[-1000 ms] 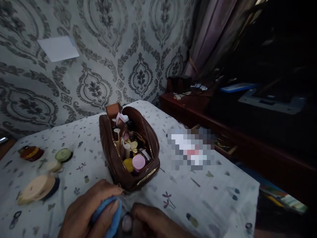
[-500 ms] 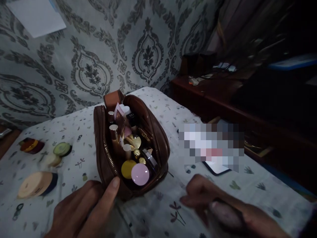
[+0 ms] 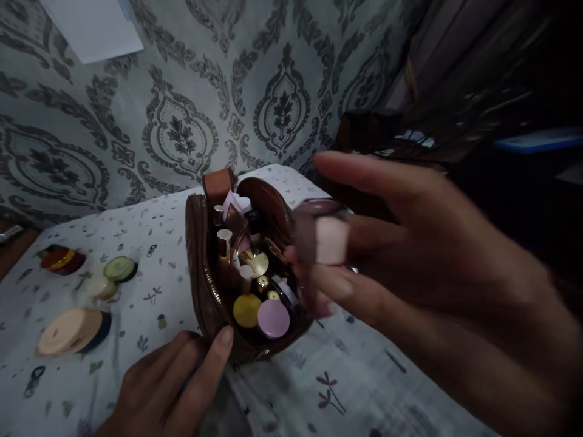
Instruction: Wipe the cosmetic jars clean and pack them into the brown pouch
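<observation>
An open brown zip pouch [image 3: 204,291] stands on the patterned tablecloth [image 3: 150,303], packed with several cosmetics: a pink-capped jar [image 3: 274,318], a yellow-capped one [image 3: 246,309], gold-topped tubes. My left hand [image 3: 175,388] rests at the pouch's near end, thumb against its side. My right hand [image 3: 410,267] is raised close to the camera, blurred, beside the pouch's right edge, fingers around a small jar with a pale pink lid [image 3: 325,233].
Left on the cloth lie a round beige compact [image 3: 70,331], a green-lidded pot [image 3: 119,268], a small pale pot [image 3: 102,288] and a red-and-gold tin [image 3: 61,260]. Patterned wallpaper with a white sheet [image 3: 91,27] is behind. Dark furniture fills the right.
My right hand has risen from low on the cloth to the pouch's right rim, carrying the small jar. My left hand stays at the pouch's near end. The blue cloth is out of sight.
</observation>
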`<state>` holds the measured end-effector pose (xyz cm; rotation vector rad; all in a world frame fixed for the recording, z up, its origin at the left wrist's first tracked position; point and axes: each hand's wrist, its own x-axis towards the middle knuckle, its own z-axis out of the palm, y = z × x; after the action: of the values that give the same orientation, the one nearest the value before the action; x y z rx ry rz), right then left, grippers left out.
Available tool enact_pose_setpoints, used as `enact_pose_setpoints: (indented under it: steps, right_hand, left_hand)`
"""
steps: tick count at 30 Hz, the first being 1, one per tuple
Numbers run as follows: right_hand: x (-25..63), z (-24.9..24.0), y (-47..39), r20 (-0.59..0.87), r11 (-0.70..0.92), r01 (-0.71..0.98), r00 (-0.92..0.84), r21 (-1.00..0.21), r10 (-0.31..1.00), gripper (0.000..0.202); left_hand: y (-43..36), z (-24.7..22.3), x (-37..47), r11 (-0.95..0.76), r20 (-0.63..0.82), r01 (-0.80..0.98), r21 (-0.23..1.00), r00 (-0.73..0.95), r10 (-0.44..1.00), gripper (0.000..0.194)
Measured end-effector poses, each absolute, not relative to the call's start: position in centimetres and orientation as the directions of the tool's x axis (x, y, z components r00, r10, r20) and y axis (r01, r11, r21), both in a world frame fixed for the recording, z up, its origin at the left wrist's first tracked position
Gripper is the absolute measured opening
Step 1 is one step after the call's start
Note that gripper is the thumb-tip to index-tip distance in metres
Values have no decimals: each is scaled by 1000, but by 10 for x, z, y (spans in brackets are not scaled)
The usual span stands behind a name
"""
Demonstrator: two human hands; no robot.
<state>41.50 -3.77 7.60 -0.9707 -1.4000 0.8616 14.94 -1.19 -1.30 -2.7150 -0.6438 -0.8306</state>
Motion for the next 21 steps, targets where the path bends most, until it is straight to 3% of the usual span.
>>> enact_pose_setpoints:
  steps: [3, 7, 14, 18, 21]
  right_hand:
    - [402, 80, -20, 319, 322, 60, -61, -945, 946, 46]
    - [389, 65, -1, 409, 425, 208, -119, -881, 905, 27]
    - [380, 57, 14, 412, 484, 652, -276, -584, 869, 22]
    - [375, 60, 19, 317, 434, 801, -321, -412, 893, 28]
    - [371, 57, 22, 283, 422, 836, -334, -352, 899, 31]
  left_hand:
    - [-9, -20, 144, -889, 554, 447, -99, 767, 324, 56]
    - [-10, -22, 141, -884, 551, 445, -142, 778, 303, 53]
    - [-10, -15, 150, -890, 562, 440, -121, 769, 304, 64]
    - [-10, -11, 154, -885, 590, 444, -139, 755, 286, 62]
    - [-9, -10, 156, -887, 579, 434, -154, 768, 275, 58]
